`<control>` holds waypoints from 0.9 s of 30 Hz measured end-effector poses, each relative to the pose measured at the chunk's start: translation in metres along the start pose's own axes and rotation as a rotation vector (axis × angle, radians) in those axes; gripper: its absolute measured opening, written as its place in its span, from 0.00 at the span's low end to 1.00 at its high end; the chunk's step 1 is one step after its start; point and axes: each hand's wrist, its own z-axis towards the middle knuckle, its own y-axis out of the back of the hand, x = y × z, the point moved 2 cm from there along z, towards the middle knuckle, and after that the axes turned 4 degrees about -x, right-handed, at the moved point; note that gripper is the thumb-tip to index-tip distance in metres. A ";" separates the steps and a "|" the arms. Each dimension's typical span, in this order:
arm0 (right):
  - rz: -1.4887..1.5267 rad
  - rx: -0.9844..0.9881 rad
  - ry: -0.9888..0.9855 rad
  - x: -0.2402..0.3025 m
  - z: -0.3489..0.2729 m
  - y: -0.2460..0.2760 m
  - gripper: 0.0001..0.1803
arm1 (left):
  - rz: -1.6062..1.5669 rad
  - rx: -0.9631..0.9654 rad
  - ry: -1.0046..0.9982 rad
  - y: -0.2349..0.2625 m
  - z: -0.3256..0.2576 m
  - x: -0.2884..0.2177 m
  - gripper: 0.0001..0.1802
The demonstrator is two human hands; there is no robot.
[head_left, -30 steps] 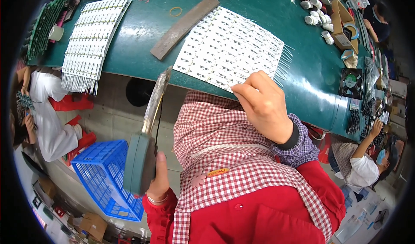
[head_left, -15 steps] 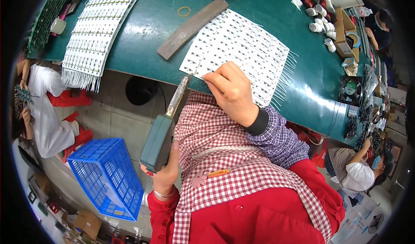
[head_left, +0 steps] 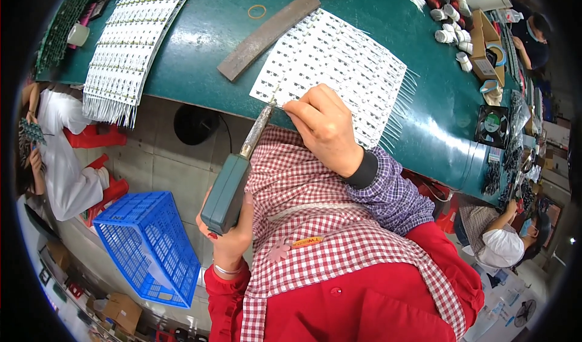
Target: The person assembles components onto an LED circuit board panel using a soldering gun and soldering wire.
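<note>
The left hand (head_left: 229, 236) is closed around the green handle of a soldering iron (head_left: 233, 175), whose tip meets the near edge of a white board panel (head_left: 339, 69) lying at the desk's (head_left: 200, 63) near edge. The right hand (head_left: 324, 127) rests on that same edge of the panel, fingers curled and pinched together just beside the tip; what they grip I cannot tell.

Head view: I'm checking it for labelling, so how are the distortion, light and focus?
Head view: fisheye bends the green table edge, black corners; even light, no glare; the right hand, soldering iron in the left hand and white board panel look sharp.
</note>
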 end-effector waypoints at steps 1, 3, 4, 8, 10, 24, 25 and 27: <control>-0.003 0.003 0.003 0.000 0.000 0.000 0.11 | 0.008 -0.003 -0.003 0.000 -0.001 0.000 0.13; -0.007 0.004 0.004 0.000 0.000 0.000 0.11 | 0.014 0.010 0.004 0.001 0.001 -0.001 0.13; -0.010 0.006 0.002 0.000 0.000 0.000 0.11 | 0.020 0.022 0.011 0.001 0.001 -0.001 0.13; 0.001 0.016 0.009 -0.001 -0.003 -0.002 0.07 | 0.022 0.009 -0.009 0.002 -0.001 0.001 0.13; -0.009 0.015 0.007 -0.001 -0.001 -0.001 0.09 | 0.055 -0.005 0.005 0.004 -0.004 0.003 0.14; 0.019 -0.058 -0.051 0.000 0.002 0.002 0.08 | 0.051 0.002 -0.037 0.004 0.001 -0.003 0.14; 0.014 -0.041 -0.057 -0.001 0.001 0.001 0.08 | 0.048 0.005 -0.037 0.003 0.002 -0.003 0.14; 0.010 -0.023 -0.063 -0.002 0.000 -0.001 0.08 | 0.030 0.010 -0.017 0.003 0.002 -0.002 0.13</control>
